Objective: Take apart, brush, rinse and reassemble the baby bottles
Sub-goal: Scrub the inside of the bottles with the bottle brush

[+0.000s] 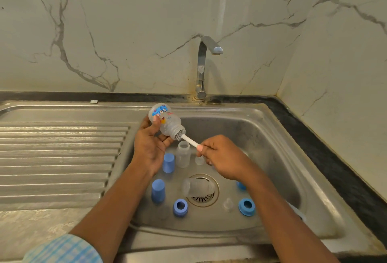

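baby bottle [165,121] sits tipped above the sink [272,137], middle of the frame. left hand [149,141] wraps round it. right hand [222,156] pinches the white brush [188,138], bristles at the bottle's mouth. this looks like the brushing step. next, i think, push and turn the brush inside. more parts wait below.

I see a home kitchen: a steel sink [261,133] with a ribbed draining board [62,147], a tap [201,70] behind it, marble-patterned wall tiles [146,22] above a dark counter edge [303,135].
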A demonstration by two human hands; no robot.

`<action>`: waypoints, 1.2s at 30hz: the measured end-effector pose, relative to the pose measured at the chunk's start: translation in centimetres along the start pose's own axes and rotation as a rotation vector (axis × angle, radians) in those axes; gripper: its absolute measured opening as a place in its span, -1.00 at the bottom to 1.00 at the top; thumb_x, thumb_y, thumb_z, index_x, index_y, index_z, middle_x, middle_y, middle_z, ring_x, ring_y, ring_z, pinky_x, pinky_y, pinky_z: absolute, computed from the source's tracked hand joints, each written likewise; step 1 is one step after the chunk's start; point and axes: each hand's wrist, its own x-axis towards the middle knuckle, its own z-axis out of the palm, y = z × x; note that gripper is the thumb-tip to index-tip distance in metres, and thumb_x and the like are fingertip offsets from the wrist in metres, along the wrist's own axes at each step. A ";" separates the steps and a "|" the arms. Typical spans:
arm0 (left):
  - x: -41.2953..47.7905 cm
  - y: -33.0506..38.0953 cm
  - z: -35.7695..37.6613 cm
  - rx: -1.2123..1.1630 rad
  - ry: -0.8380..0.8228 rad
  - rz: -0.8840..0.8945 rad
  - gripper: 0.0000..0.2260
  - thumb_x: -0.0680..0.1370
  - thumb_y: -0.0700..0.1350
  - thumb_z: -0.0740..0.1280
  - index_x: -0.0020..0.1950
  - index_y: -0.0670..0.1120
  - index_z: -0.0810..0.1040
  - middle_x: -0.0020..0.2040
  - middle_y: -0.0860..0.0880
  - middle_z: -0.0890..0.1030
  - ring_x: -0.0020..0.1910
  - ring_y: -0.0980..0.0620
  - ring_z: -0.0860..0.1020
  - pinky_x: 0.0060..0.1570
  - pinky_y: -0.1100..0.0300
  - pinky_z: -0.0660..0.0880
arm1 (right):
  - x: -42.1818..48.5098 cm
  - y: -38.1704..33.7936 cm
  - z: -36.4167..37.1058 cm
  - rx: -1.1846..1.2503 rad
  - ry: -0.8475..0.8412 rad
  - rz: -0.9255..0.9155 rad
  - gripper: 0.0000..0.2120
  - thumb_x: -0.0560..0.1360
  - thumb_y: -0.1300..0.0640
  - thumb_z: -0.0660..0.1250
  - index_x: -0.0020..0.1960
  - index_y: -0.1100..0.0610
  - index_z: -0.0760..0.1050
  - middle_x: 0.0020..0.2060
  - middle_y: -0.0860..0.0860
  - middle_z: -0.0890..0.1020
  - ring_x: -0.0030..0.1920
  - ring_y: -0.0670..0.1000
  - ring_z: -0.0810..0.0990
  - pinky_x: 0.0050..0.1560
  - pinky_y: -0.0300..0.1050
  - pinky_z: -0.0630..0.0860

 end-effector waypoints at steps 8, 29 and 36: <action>-0.7 -0.9 0.4 0.117 -0.082 -0.053 -0.67 0.59 -0.02 0.28 0.34 -0.03 0.42 0.26 -0.18 0.60 0.09 -0.13 0.66 0.07 -0.09 0.62 | 0.6 2.1 0.0 -0.203 0.155 0.000 -0.63 0.62 0.01 0.23 -0.35 0.05 0.39 -0.50 -0.05 0.42 -0.43 0.01 0.37 -0.30 -0.01 0.38; -0.6 -0.9 0.4 0.093 0.099 -0.043 -0.39 0.47 -0.24 0.44 0.46 -0.07 0.28 0.17 -0.19 0.57 -0.01 -0.15 0.69 -0.16 -0.01 0.68 | 0.5 0.0 0.8 -0.379 0.220 -0.082 -0.81 0.59 -0.04 0.29 -0.08 0.07 0.54 -0.31 -0.01 0.56 -0.29 0.06 0.53 -0.28 -0.05 0.42; -0.1 -0.1 0.6 0.012 0.030 0.002 -0.58 0.61 -0.31 0.26 0.42 -0.01 0.29 0.09 -0.10 0.55 -0.15 -0.05 0.70 -0.16 -0.06 0.67 | 0.2 0.1 0.2 -0.202 0.094 -0.038 -0.70 0.62 0.01 0.26 -0.16 0.18 0.56 -0.38 0.09 0.55 -0.40 0.01 0.41 -0.31 -0.03 0.38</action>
